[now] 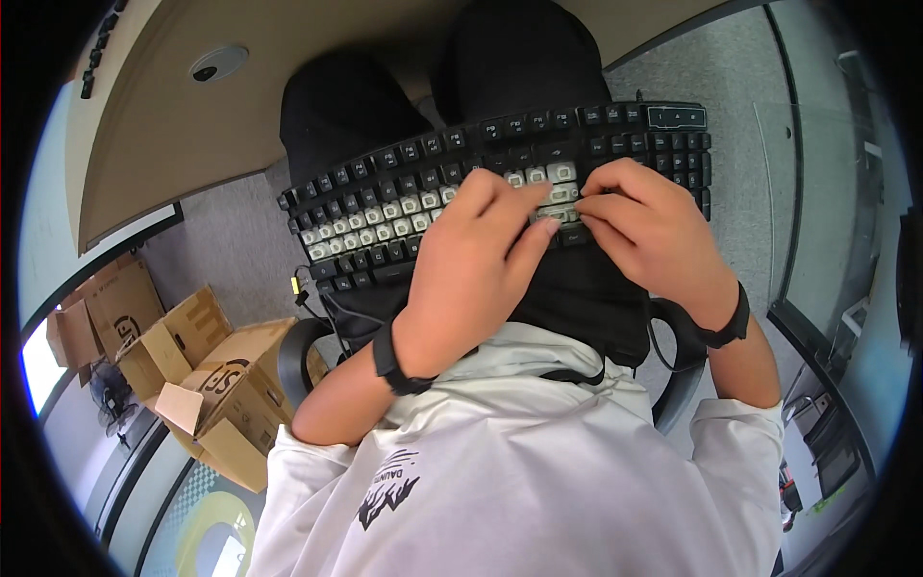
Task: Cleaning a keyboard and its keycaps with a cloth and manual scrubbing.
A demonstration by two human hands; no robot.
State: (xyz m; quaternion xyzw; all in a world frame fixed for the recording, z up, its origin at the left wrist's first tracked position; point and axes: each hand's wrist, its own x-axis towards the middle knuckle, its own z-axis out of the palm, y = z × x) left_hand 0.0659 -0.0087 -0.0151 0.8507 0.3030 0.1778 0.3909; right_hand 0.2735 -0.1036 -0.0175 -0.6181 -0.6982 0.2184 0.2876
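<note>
A black keyboard [356, 168] lies across my thighs. Rows of white key switches [375, 236] show among its black keys, with no caps on them. My left hand [476, 255] has its fingers curled at the right part of these white rows, thumb and index touching the switch area. My right hand [649, 236] is beside it, fingers bent and closed at the right end of the same rows. What either hand's fingertips hold, if anything, is too small and hidden to make out.
A beige desk [154, 115] with a round grommet [219, 62] and small black pieces [96, 53] curves above. Open cardboard boxes [221, 375] and a small fan [113, 404] are at left. Chair armrests [298, 356] flank me. Glass panels [817, 221] stand at right.
</note>
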